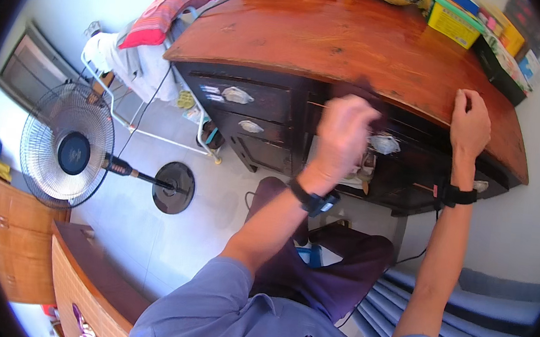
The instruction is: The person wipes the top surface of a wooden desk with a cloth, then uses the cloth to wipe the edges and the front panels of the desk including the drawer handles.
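Observation:
My left hand [343, 131], blurred by motion, grips a dark cloth [364, 87] at the front edge of a wooden desk [301, 31]. Part of the cloth lies over the rim of the reddish-brown top, and the rest hangs in front of the dark drawer fronts. On the right side of the same edge rests my right hand [471, 121]; its fingers are curled together and nothing shows in them. A shell-shaped drawer pull [385, 144] is just right of my left hand. Black bands circle both wrists.
Boxes stand at the desk's back right, among them a yellow-green box [453, 23]. A standing fan [74, 146] is to the left, its cord rising past a metal rack [166, 142] with a red cushion [150, 23]. Blue folded curtain [431, 308] is at lower right.

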`<action>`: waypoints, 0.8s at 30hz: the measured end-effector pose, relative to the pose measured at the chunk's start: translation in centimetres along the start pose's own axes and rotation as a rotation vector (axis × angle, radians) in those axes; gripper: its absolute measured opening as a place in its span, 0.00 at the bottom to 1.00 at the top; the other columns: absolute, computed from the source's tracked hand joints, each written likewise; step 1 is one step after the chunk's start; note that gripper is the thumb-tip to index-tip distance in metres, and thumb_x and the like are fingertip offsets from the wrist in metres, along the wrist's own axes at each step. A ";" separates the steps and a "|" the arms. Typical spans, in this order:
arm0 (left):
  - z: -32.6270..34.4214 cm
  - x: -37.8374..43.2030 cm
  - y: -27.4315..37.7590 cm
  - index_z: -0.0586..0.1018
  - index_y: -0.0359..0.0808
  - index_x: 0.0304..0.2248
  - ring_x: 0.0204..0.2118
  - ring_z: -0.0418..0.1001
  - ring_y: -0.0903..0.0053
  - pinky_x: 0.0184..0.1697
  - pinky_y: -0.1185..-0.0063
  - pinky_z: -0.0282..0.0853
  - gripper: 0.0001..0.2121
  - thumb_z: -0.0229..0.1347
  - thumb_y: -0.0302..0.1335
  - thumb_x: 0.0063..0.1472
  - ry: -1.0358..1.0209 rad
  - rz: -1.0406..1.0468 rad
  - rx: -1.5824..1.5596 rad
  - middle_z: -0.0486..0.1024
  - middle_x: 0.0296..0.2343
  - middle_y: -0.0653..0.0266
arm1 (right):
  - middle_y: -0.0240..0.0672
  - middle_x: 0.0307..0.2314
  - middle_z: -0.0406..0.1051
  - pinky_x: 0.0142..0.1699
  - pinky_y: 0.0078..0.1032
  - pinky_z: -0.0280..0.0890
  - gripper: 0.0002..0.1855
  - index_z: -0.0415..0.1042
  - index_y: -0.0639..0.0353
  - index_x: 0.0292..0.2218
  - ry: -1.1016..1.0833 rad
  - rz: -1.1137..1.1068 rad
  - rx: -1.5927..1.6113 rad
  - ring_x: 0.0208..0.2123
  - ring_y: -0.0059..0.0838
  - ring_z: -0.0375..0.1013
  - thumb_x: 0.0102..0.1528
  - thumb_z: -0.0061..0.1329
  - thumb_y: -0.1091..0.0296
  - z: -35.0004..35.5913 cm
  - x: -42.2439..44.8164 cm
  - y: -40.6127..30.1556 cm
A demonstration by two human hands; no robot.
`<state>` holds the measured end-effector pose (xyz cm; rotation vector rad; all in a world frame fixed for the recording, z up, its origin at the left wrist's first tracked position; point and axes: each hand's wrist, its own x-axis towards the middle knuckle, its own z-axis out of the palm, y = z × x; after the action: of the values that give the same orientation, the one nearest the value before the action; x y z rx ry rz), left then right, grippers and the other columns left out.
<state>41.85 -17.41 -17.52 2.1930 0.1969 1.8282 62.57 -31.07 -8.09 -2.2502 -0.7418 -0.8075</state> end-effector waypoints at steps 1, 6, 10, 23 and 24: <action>1.1 0.1 1.0 0.79 0.33 0.37 0.42 0.73 0.63 0.44 0.71 0.72 0.15 0.59 0.14 0.46 -0.049 0.088 -0.095 0.73 0.36 0.60 | 0.38 0.37 0.78 0.44 0.38 0.69 0.16 0.78 0.53 0.40 0.003 -0.007 -0.007 0.40 0.45 0.77 0.63 0.47 0.52 -0.1 0.1 0.1; 2.9 1.0 3.0 0.80 0.33 0.34 0.38 0.74 0.65 0.41 0.70 0.72 0.10 0.58 0.18 0.49 -0.161 0.142 -0.088 0.75 0.35 0.60 | 0.40 0.39 0.78 0.46 0.36 0.69 0.17 0.78 0.55 0.41 -0.008 -0.041 0.017 0.42 0.46 0.76 0.63 0.46 0.52 0.3 0.2 1.3; -1.3 0.2 -1.2 0.81 0.34 0.34 0.40 0.75 0.62 0.43 0.70 0.72 0.13 0.59 0.17 0.46 -0.040 0.081 0.088 0.75 0.36 0.59 | 0.40 0.39 0.78 0.46 0.35 0.68 0.17 0.78 0.56 0.40 -0.024 -0.033 0.042 0.42 0.45 0.76 0.64 0.46 0.52 0.2 0.1 1.1; -4.8 0.9 -3.5 0.82 0.36 0.33 0.48 0.71 0.61 0.51 0.69 0.70 0.12 0.59 0.13 0.47 0.195 -0.201 0.237 0.72 0.42 0.58 | 0.38 0.37 0.77 0.45 0.37 0.68 0.18 0.79 0.56 0.37 -0.045 0.014 -0.053 0.41 0.46 0.75 0.64 0.45 0.51 -0.3 0.1 -0.6; -2.7 -0.1 -2.6 0.83 0.36 0.32 0.43 0.74 0.60 0.47 0.69 0.72 0.12 0.58 0.13 0.47 0.178 -0.131 0.174 0.74 0.39 0.58 | 0.39 0.37 0.77 0.45 0.37 0.68 0.18 0.78 0.56 0.38 -0.045 0.005 -0.039 0.41 0.46 0.75 0.64 0.45 0.51 -0.1 0.0 -0.8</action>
<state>39.38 -14.58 -17.97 2.0688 0.5414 1.9972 62.05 -30.61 -7.73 -2.3110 -0.7469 -0.7777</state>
